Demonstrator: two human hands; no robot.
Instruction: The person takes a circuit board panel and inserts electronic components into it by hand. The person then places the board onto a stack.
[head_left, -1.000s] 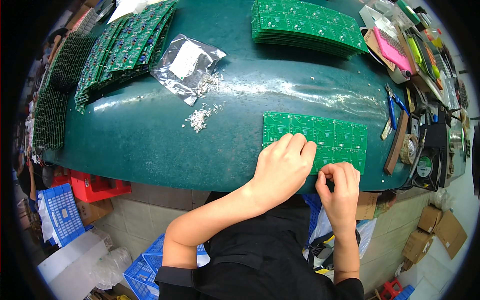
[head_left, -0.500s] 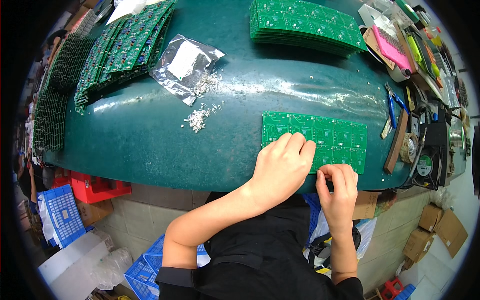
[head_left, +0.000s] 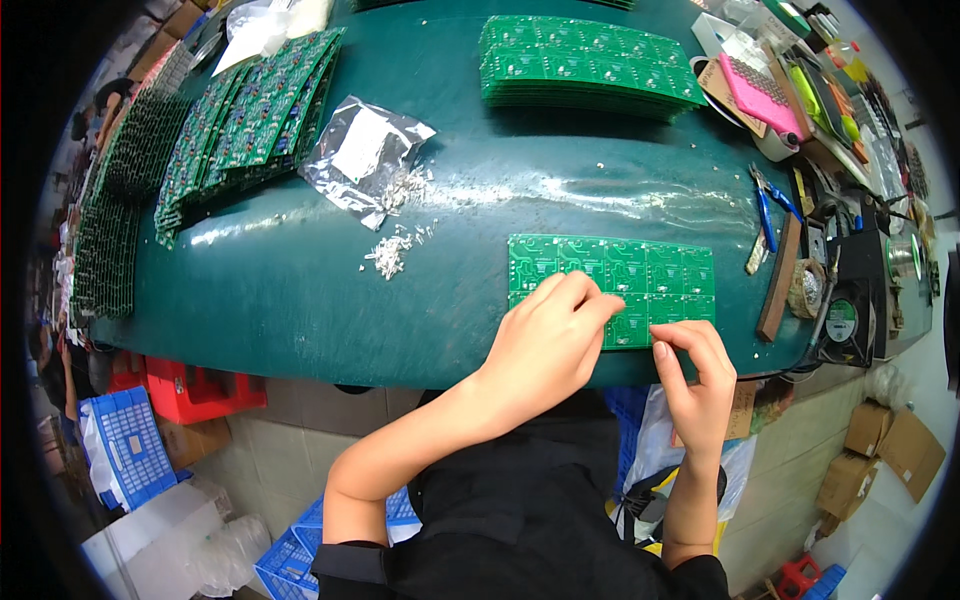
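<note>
A green circuit board panel lies flat near the table's front edge, divided into several small units. Over its left and middle part is my left hand, fingers curled together in a pinch just above the surface. At the panel's near right edge, my right hand has thumb and forefinger tips almost together. Anything between the fingertips of either hand is too small to make out. Left of the panel is a pile of tiny white leaded parts. More spill from a clear plastic bag behind it.
Bare green panels are stacked at the back. Populated boards lean in rows at the left. Blue-handled pliers, a wooden bar, and a solder spool sit on the right. A pink box lies among tools.
My right hand has moved right along the panel's near edge, its thumb and forefinger slightly more extended. My left hand stays over the panel. The whole view has shifted a little.
</note>
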